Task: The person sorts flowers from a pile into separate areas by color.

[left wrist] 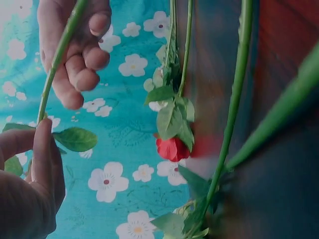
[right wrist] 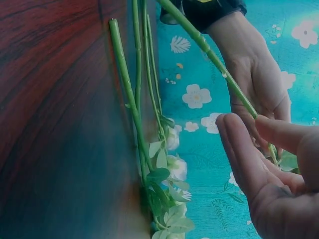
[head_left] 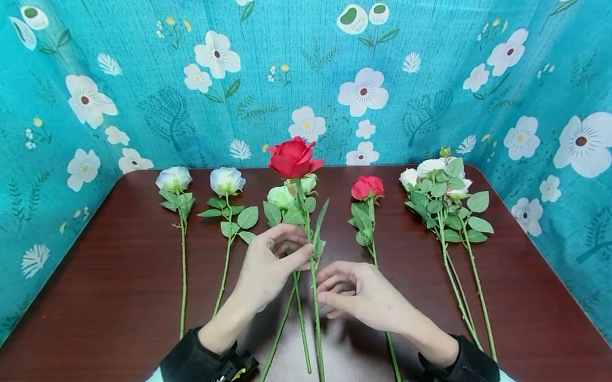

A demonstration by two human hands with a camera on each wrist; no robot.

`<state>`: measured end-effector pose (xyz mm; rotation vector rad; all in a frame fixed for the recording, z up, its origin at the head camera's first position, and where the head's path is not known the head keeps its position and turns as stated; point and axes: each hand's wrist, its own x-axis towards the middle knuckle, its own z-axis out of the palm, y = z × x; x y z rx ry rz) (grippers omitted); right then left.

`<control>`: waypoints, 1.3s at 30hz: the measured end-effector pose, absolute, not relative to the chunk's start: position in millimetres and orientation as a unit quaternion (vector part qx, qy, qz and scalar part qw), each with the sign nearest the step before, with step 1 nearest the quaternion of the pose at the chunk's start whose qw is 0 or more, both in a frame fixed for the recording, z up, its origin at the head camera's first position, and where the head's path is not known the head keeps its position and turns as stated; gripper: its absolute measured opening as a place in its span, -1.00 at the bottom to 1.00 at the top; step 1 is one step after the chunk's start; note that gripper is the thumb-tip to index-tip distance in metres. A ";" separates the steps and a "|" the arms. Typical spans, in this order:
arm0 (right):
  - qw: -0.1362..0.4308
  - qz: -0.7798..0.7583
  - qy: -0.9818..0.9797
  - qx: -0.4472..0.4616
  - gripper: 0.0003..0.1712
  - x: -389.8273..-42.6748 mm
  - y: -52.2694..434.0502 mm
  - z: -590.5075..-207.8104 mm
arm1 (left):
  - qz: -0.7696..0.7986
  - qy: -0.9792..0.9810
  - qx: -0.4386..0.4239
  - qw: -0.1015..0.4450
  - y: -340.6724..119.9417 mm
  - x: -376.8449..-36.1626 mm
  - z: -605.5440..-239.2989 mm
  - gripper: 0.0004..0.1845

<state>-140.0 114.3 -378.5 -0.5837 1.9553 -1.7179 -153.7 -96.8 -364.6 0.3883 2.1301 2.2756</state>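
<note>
My left hand (head_left: 272, 265) pinches the green stem of a red rose (head_left: 293, 157) just below its leaves, holding the flower up over the middle of the table. Close to the right of that stem is my right hand (head_left: 365, 294), its fingers loosely bent. In the right wrist view its straightened fingers and thumb (right wrist: 279, 128) come right up to the stem (right wrist: 219, 64). Beneath the lifted rose lie pale green roses (head_left: 281, 196) with two crossing stems. A second red rose (head_left: 367, 187) lies on the table, its stem partly hidden behind my right hand.
Two pale blue roses (head_left: 227, 181) lie apart on the left of the dark wooden table (head_left: 121, 285). A bunch of white roses (head_left: 433, 169) lies at the right. A blue flowered curtain (head_left: 272, 60) surrounds the far edge and sides.
</note>
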 end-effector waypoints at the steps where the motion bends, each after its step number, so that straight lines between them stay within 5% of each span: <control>1: 0.235 -0.627 0.712 -0.212 -0.73 -140.1 114.1 -378.3 | 0.724 0.678 0.126 -0.001 -96.4 -153.5 -364.8 -0.73; 32: 0.205 -0.637 0.709 -0.222 -0.78 -140.4 118.2 -376.2 | 0.698 0.702 0.137 0.033 -92.5 -153.4 -370.8 -0.76; 39: 0.191 -0.629 0.726 -0.202 -0.77 -143.0 121.4 -372.8 | 0.626 0.767 0.140 0.002 -98.2 -154.9 -372.7 -0.87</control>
